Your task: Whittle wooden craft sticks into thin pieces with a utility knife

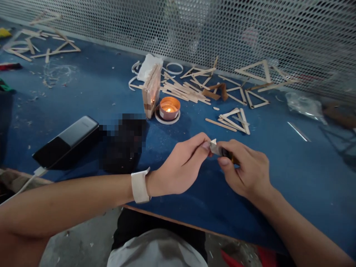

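Note:
My right hand (246,167) is closed around what looks like a utility knife (216,148), with a grey metal front and a dark and yellow handle mostly hidden in my palm. My left hand (185,163), with a pale watch band on the wrist, pinches at the tool's front end. A small whitish piece (213,141) shows there between both hands; its kind is unclear. Beyond them lie a loose craft stick (221,125) and a small triangle of craft sticks (236,120). A lit candle (170,108) burns in a cup on a round base.
Left of the candle, a wrapped block (151,91) stands upright. Behind lies a pile of craft sticks (183,91), with stick triangles (257,98) to the right. A power bank (66,141) with a cable and a blurred-out dark object (125,144) are at left. Perforated metal (155,33) borders the back.

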Action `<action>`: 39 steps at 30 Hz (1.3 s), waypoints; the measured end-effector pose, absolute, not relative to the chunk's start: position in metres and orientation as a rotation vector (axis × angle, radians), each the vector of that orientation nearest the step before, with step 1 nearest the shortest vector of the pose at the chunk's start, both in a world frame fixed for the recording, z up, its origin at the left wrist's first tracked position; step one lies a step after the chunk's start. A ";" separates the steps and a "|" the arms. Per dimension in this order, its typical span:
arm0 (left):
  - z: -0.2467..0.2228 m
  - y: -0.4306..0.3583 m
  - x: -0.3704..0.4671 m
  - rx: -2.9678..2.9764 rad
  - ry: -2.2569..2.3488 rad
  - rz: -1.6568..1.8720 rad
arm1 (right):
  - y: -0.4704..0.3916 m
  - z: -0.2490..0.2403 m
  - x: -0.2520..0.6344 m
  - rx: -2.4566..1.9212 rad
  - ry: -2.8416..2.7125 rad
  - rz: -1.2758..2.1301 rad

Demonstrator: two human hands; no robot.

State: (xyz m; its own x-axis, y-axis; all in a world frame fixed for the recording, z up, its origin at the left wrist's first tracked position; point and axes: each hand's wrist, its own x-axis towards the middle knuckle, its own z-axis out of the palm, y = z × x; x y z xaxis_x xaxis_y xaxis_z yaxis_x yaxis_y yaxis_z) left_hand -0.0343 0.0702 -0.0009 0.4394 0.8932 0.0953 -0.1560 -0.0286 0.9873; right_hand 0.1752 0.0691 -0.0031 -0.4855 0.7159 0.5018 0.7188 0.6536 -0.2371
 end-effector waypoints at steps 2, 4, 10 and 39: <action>0.001 0.069 -0.036 1.351 0.694 0.947 | 0.067 -0.002 0.175 -1.091 -2.326 -0.052; 0.002 0.069 -0.037 1.394 0.651 0.932 | 0.066 0.000 0.174 -1.075 -2.347 -0.093; 0.000 0.070 -0.040 1.512 0.560 0.931 | 0.063 0.004 0.170 -1.064 -2.337 -0.114; -0.008 0.074 -0.036 1.694 0.593 0.882 | 0.057 0.007 0.168 -0.995 -2.234 0.225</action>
